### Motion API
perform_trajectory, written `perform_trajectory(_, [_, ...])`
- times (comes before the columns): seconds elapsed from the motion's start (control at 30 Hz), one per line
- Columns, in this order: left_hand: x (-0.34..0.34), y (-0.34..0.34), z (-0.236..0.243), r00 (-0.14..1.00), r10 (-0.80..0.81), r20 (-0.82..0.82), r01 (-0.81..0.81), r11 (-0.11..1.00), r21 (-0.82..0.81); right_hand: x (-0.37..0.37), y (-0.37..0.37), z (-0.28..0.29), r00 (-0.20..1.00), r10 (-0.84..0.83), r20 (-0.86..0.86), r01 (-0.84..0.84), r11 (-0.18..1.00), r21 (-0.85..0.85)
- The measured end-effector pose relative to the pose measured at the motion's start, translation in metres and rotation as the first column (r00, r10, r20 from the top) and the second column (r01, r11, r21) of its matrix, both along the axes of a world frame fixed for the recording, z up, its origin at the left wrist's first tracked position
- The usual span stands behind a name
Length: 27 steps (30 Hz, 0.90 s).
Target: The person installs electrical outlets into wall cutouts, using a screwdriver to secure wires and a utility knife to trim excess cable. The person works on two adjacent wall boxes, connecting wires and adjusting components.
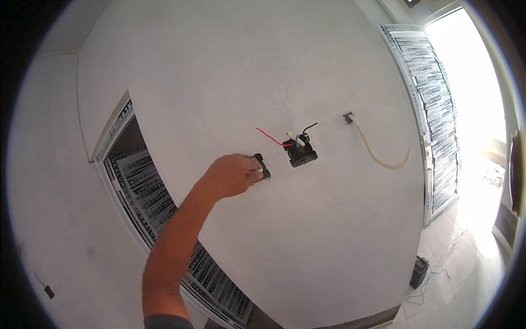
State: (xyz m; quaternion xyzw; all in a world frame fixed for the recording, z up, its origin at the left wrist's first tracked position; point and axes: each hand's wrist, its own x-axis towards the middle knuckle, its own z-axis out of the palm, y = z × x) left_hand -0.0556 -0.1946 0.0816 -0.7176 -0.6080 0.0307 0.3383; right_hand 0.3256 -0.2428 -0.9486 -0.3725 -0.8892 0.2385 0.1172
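Note:
My left hand [234,174] is at a small black wall box [263,167] recessed in the white wall, its fingers bent and closed at the box's opening around something pale that I cannot make out. To its right sits a larger black box [299,156] with red, black, blue and pale wires coming out. Farther right, a smaller box [347,118] has a long cream cable [372,153] hanging from it in a curve. My right hand is not in view.
At left is a frame [137,192] with patterned protective tape, and a small dark box [49,290] on the wall. At right, a taped door [422,98] stands by a bright doorway. A dark case [418,272] with a thin blue cord rests on the tiled floor [455,252].

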Motion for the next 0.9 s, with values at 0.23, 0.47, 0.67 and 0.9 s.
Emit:
perform_trajectory(0.23, [0.034,-0.015,0.011,0.879,0.321,-0.352,-0.303,0.947,0.108,0.008,-0.017,0.117,0.882,-0.446,-0.155,0.334,0.821,-0.462])
perform_trajectory(0.47, [-0.015,-0.029,0.025,0.941,0.096,-0.324,0.018,0.943,0.332,0.028,0.012,0.211,0.801,-0.566,0.196,0.473,0.397,-0.786])
perform_trajectory(0.67, [-0.019,-0.04,-0.067,0.935,-0.32,-0.151,0.347,0.74,0.576,0.044,0.003,0.179,0.945,-0.315,-0.088,0.245,0.859,-0.449])
perform_trajectory(0.9, [-0.016,-0.002,-0.086,0.892,0.143,0.429,-0.239,0.954,0.18,0.052,0.005,0.145,0.942,-0.319,0.109,0.334,0.842,-0.423])
